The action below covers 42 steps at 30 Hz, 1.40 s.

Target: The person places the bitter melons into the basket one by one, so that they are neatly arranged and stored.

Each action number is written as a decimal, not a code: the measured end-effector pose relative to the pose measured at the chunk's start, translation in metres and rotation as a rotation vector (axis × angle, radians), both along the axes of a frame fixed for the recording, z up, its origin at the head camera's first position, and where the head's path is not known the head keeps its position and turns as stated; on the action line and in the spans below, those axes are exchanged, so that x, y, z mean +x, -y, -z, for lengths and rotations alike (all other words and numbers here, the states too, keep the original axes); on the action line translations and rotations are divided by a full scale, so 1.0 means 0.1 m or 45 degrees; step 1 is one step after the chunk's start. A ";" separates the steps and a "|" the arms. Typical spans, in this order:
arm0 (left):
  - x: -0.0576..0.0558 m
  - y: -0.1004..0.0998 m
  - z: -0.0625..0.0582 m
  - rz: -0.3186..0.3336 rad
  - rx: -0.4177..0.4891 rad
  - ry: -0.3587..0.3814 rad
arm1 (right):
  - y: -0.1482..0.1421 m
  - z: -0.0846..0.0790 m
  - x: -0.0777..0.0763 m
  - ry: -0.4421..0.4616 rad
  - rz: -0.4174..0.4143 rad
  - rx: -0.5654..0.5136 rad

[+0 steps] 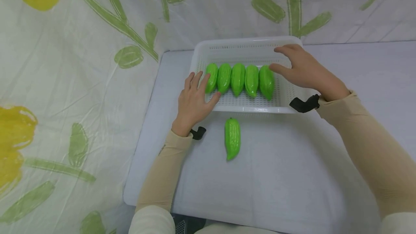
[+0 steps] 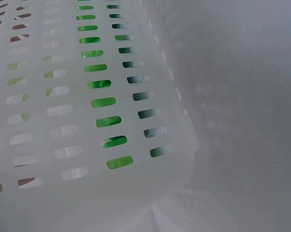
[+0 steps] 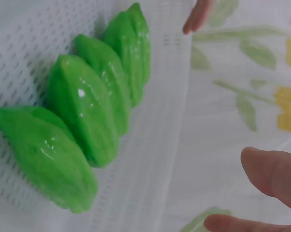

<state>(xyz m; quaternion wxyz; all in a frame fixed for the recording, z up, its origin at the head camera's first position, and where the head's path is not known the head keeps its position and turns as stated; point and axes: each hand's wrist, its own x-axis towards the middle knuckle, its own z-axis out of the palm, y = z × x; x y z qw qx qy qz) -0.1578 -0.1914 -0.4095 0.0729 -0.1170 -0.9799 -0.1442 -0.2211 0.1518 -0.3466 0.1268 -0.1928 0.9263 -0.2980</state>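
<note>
A white perforated plastic basket (image 1: 247, 109) holds a row of several glossy green bitter melons (image 1: 238, 79), ridged and pointed at one end. Another bitter melon (image 1: 232, 139) lies on the table in front of the basket. My left hand (image 1: 194, 102) is over the basket's left end with its fingers spread, nearest the leftmost melon; whether it touches the rim I cannot tell. Over the right end is my right hand (image 1: 305, 68), thumb and fingers apart with nothing between them. Its thumb (image 3: 268, 171) shows clear of the melons (image 3: 82, 108) in the right wrist view.
A white cloth covers the table (image 1: 286, 169). Behind and to the left hangs a pale sheet (image 1: 97, 82) printed with green leaves and yellow flowers. A black strap piece (image 1: 303, 103) sits at my right wrist, another (image 1: 198, 133) at my left.
</note>
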 end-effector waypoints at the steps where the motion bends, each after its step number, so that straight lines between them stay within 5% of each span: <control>1: 0.00 0.00 0.00 0.001 0.000 -0.001 | -0.01 -0.01 0.05 -0.018 0.002 -0.013; 8: 0.00 -0.01 0.00 0.009 0.001 -0.012 | -0.08 0.01 0.43 -0.142 0.056 -0.066; 18: 0.00 0.00 -0.01 0.010 0.002 -0.005 | -0.10 0.31 0.86 -0.314 0.150 -0.076; 29: -0.01 0.00 0.00 0.015 0.005 -0.008 | -0.09 0.55 1.00 -0.506 0.174 -0.082; 42: -0.01 0.01 0.01 0.023 0.015 -0.019 | -0.09 0.66 1.03 -0.375 0.243 -0.049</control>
